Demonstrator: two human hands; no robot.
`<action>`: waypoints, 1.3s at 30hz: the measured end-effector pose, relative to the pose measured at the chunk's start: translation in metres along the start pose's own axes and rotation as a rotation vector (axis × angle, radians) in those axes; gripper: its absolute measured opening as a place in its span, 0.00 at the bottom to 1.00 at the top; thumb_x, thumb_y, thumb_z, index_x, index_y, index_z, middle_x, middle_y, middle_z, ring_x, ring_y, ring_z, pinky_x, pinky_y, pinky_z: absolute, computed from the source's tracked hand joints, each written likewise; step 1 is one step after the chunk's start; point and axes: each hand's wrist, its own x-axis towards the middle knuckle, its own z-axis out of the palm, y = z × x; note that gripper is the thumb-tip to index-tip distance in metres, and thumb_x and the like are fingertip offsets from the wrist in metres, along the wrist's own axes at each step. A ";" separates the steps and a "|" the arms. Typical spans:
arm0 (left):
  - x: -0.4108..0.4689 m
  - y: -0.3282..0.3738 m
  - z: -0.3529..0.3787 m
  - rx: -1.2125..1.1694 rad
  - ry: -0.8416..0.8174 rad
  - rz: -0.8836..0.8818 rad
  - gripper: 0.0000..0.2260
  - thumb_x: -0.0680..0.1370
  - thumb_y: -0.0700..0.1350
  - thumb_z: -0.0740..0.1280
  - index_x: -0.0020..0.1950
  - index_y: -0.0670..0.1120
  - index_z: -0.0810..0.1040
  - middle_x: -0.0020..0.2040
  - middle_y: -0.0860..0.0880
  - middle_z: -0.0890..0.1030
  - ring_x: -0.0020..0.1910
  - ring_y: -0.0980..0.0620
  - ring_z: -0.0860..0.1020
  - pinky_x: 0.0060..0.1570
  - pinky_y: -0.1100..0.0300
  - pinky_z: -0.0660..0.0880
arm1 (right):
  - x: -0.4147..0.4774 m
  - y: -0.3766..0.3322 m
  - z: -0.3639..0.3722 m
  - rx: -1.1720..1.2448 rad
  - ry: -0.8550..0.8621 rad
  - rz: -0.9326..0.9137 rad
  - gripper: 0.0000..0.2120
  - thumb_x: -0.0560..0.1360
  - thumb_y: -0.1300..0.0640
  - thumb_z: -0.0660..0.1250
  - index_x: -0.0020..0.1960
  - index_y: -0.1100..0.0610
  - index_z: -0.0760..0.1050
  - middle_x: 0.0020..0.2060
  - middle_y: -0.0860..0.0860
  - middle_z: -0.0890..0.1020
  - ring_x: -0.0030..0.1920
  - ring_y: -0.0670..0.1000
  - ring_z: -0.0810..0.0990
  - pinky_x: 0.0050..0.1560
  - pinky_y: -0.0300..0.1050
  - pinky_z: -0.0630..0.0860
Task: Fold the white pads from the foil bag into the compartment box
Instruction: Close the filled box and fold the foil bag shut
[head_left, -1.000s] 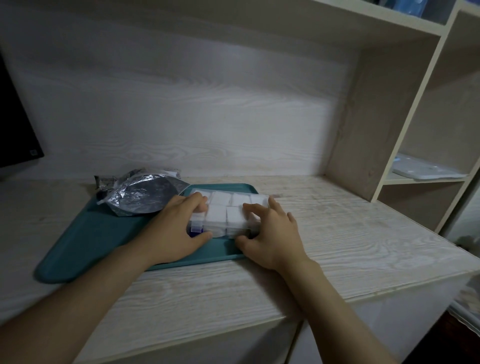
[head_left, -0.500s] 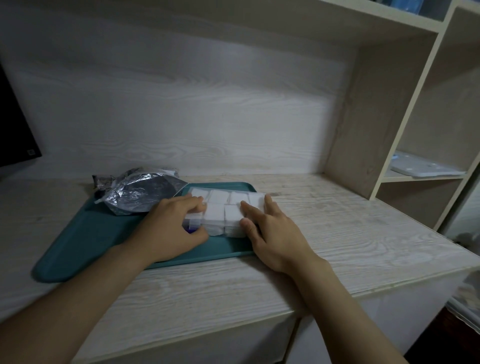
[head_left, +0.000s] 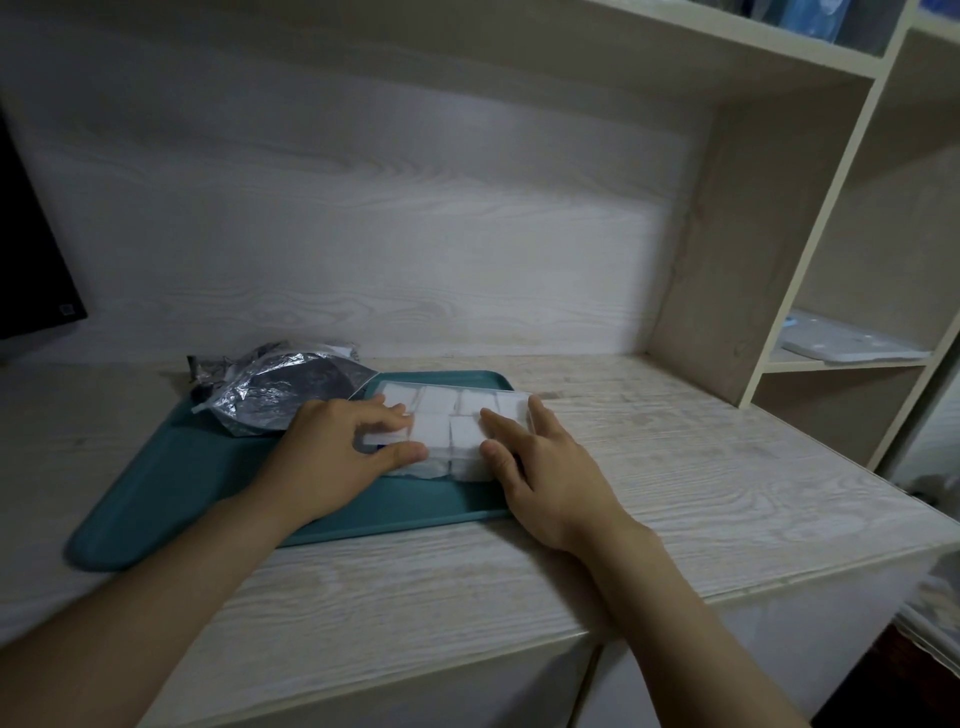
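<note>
Pale wood-grain desk top (head_left: 701, 493) fills the lower half of the frame, with a teal tray (head_left: 171, 493) lying left of centre on it. The compartment box (head_left: 447, 431) sits on the tray's right end, its cells showing white pads (head_left: 439, 400) in every one that is visible. The left hand (head_left: 332, 462) grips the box's left end, fingers curled over the top and thumb against the near side. The right hand (head_left: 545, 467) lies on the right end with fingers nearly straight and flat and the thumb at the near edge; it presses and holds nothing.

The box looks full, so the step seems to be settling the pads down or closing up; whether a clear lid is on it I cannot tell. To do it well, the left hand should steady the box while the right presses evenly across the cells, so that no folded pad springs up or the box slides off the tray's right rim, which it sits close to.

The crumpled foil bag (head_left: 280, 389) rests on the tray's far left part, just beside the box. Behind is a wood-grain back panel; at the right a shelf unit (head_left: 727, 234) holds a flat white object (head_left: 852, 345), and a dark screen (head_left: 31, 260) shows at the left edge.
</note>
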 end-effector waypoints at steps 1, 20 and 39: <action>0.000 0.001 0.000 0.010 0.020 -0.002 0.22 0.66 0.59 0.82 0.56 0.50 0.89 0.58 0.57 0.86 0.66 0.67 0.77 0.60 0.84 0.63 | 0.002 0.000 0.000 -0.001 -0.001 -0.005 0.26 0.86 0.38 0.50 0.83 0.40 0.60 0.83 0.62 0.56 0.84 0.59 0.51 0.81 0.57 0.58; 0.009 -0.046 -0.048 0.416 0.467 -0.273 0.27 0.66 0.35 0.75 0.63 0.45 0.71 0.63 0.39 0.72 0.63 0.31 0.69 0.58 0.36 0.72 | 0.064 -0.044 0.006 -0.064 0.049 0.186 0.13 0.83 0.48 0.55 0.49 0.56 0.71 0.51 0.57 0.79 0.58 0.61 0.76 0.66 0.58 0.69; 0.017 -0.055 -0.067 0.196 0.780 -0.031 0.04 0.81 0.36 0.69 0.52 0.44 0.82 0.46 0.47 0.85 0.44 0.43 0.83 0.49 0.50 0.78 | 0.100 -0.116 0.037 0.005 0.383 -0.129 0.28 0.73 0.60 0.68 0.74 0.56 0.71 0.64 0.56 0.80 0.67 0.60 0.76 0.72 0.56 0.66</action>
